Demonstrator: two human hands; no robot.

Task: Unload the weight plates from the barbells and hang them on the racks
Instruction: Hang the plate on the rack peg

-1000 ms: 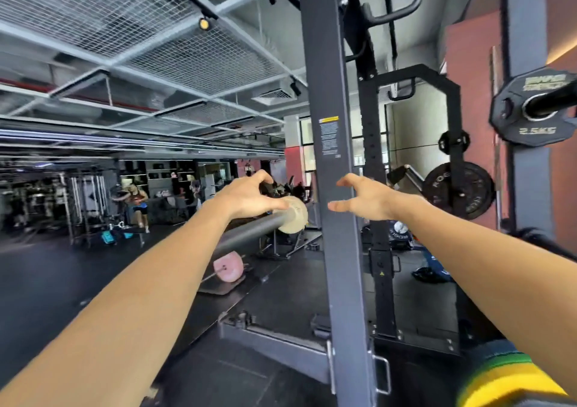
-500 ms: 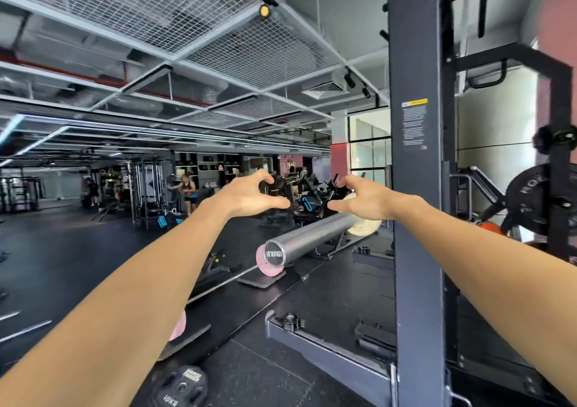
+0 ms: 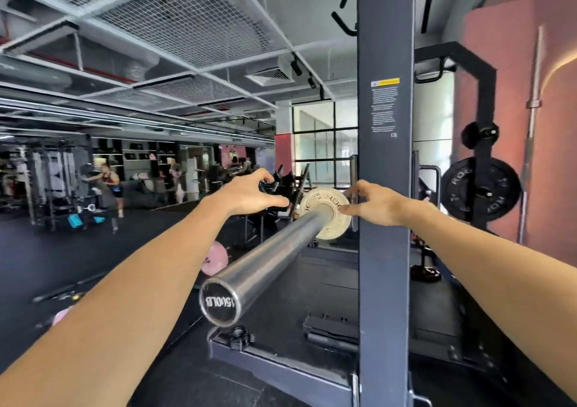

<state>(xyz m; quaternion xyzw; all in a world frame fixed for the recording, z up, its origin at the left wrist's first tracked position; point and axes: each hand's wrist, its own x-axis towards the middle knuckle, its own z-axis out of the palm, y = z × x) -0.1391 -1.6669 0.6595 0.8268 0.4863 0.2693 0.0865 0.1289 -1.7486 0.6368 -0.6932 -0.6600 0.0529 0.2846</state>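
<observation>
Gym floor, dark and rubber-matted, is stretching back under a mesh ceiling; a dark rack upright [image 3: 385,219] is standing in the foreground right of centre. A barbell sleeve [image 3: 268,260] is pointing toward the camera, its end cap lying low and near, and one small pale plate [image 3: 331,216] is sitting at the far inner end of the sleeve, just beside the upright.

Both arms are reaching forward. The left hand [image 3: 249,196] is hovering left of the plate with fingers spread and curved, holding nothing, apart from the plate rim. The right hand [image 3: 374,203] is lying at the plate's right edge with fingers loosely curved; its fingertips [image 3: 343,209] are appearing to touch the plate face, though a firm grip is not showing.

A large black plate [image 3: 480,193] is already hanging on a rack peg at the right, with a smaller disc on the peg above it. Pink plates [image 3: 215,258] are lying on the floor beyond the bar.

Handling judgement: the pale plate is likely rigid metal, light for its kind, with a smooth and possibly slippery face. Taking hold at opposite rim edges, one hand each side, is advisable, then sliding it straight along the sleeve toward the end cap. Tilting is likely to bind it on the sleeve.
</observation>
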